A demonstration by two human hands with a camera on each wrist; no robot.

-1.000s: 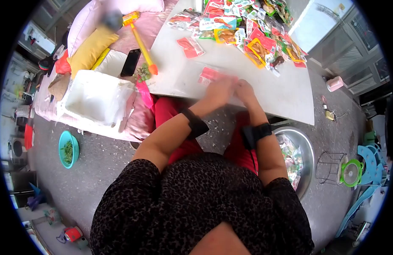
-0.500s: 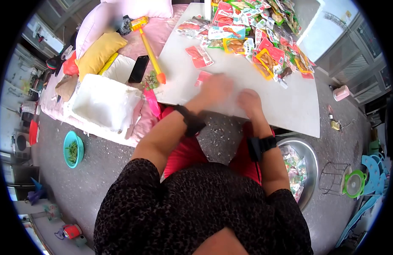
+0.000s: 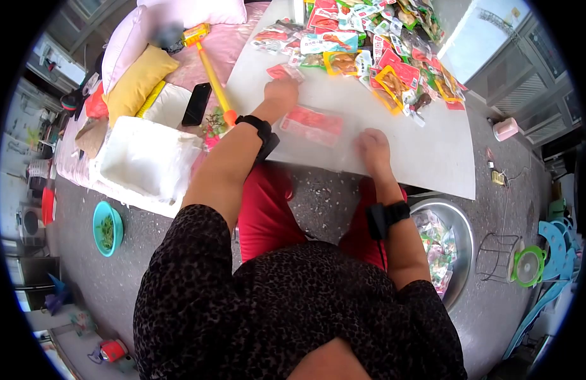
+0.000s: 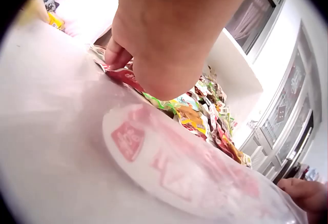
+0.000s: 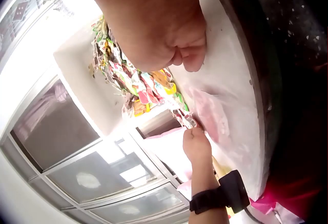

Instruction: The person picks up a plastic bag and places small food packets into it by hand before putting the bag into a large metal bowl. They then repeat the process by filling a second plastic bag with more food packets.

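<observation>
A clear bag (image 3: 337, 147) with a red-and-white packet (image 3: 313, 125) inside lies flat near the table's front edge. Beyond it, my left hand (image 3: 281, 95) pinches the near edge of another red packet (image 3: 285, 71); the left wrist view shows the fingers of this hand (image 4: 169, 44) bent down onto that packet (image 4: 125, 77), tips partly hidden. My right hand (image 3: 374, 152), fingers curled, is at the bag's right edge and appears to grip it. The bag's printed packet (image 4: 174, 157) fills the front of the left wrist view.
A heap of colourful food packets (image 3: 382, 54) covers the table's far side. To the left are a phone (image 3: 197, 104), a yellow toy hammer (image 3: 212, 75) and a white foam box (image 3: 141, 158). A metal basin (image 3: 465, 253) with packets stands on the floor, right.
My left hand has moved from above the bagged packet up and left to the loose red packet, uncovering the bagged one. My right hand has moved slightly right from beside the left.
</observation>
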